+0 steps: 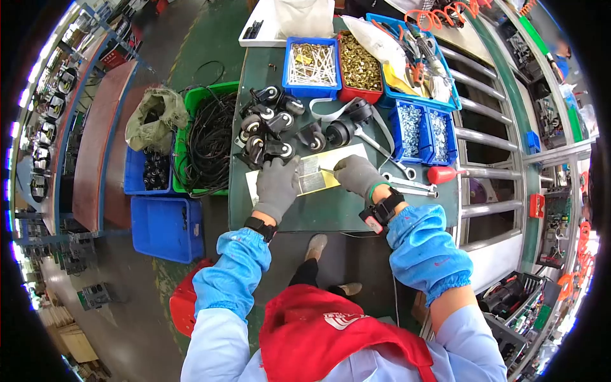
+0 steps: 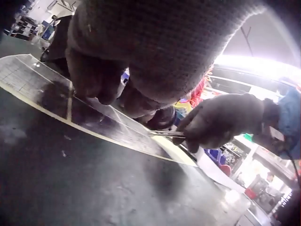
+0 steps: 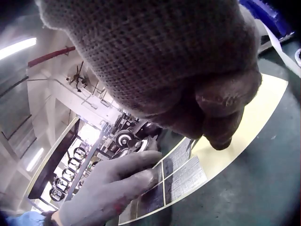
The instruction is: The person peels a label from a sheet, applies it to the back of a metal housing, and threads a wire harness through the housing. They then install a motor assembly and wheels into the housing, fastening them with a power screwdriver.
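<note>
A yellow backing sheet (image 1: pixel 347 153) with silver printed labels (image 3: pixel 186 179) lies on the green tabletop close to its front edge. My gloved left hand (image 1: pixel 277 186) rests over the sheet's left part, fingertips touching the labels. From the right, my gloved right hand (image 1: pixel 358 175) pinches thin metal tweezers (image 2: pixel 165 134) between thumb and fingers. Their tip is low over the edge of a printed label in the right wrist view. Just beyond the left fingertips sits a cluster of black casters (image 1: pixel 270 121).
Open-end wrenches (image 1: pixel 414 186) and a red-capped piece (image 1: pixel 443 174) lie right of my right hand. Behind stand a blue bin of white ties (image 1: pixel 312 87), a red bin of brass fittings (image 1: pixel 380 89) and blue screw bins (image 1: pixel 396 153). A roller conveyor (image 1: pixel 490 173) runs along the right.
</note>
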Motion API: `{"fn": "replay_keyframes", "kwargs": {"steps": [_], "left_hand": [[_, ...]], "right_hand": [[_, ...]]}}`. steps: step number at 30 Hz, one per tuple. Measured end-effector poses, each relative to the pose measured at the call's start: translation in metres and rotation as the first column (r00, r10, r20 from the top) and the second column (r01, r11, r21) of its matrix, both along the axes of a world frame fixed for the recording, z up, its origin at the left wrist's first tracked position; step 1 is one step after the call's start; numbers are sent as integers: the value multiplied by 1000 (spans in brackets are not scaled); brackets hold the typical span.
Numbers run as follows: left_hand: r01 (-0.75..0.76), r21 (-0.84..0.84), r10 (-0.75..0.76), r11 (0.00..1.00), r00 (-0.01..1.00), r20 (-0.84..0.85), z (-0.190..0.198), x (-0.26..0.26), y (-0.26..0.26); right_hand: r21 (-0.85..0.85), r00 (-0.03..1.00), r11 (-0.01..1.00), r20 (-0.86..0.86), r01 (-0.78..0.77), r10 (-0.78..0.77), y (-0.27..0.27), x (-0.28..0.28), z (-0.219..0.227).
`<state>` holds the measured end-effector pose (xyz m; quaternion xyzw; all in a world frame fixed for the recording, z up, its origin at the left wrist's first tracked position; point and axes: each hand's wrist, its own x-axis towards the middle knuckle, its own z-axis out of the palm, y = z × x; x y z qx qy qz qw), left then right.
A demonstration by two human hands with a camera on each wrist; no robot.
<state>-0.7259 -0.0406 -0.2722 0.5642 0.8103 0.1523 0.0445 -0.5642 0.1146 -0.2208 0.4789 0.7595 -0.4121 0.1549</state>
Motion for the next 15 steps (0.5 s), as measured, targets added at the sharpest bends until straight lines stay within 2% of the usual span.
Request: {"fn": "replay_keyframes", "kwargs": {"steps": [1, 5, 7, 8, 9, 11, 14, 15], "left_hand": [[-8, 8, 8, 1000, 1000, 9, 4, 1, 1], [151, -152, -136, 977, 985, 106, 18, 34, -5], [154, -150, -150, 976, 988, 39, 12, 42, -7], [158, -152, -159, 976, 987, 5, 9, 43, -8], [151, -240, -144, 959, 988, 47, 12, 43, -8], [136, -238, -130, 962, 991, 41, 8, 44, -12], [122, -203, -113, 971, 992, 56, 8, 44, -13], [120, -188, -110, 975, 992, 67, 9, 44, -14]], "right_hand": [[2, 1000, 1000, 12, -9, 9, 1, -3, 4], [43, 999, 998, 14, -38, 38, 4, -10, 2], [-34, 1000, 999, -12, 14, -15, 9, -12, -6], [-75, 999, 996, -24, 42, -44, 10, -14, -9], [-148, 997, 988, -60, 44, -53, 12, -18, -9], [-302, 989, 952, -122, 41, -81, 11, -24, -9], [-533, 906, 838, -288, 118, -311, -2, -28, 12], [-584, 871, 806, -341, 100, -355, -5, -24, 29]]}}
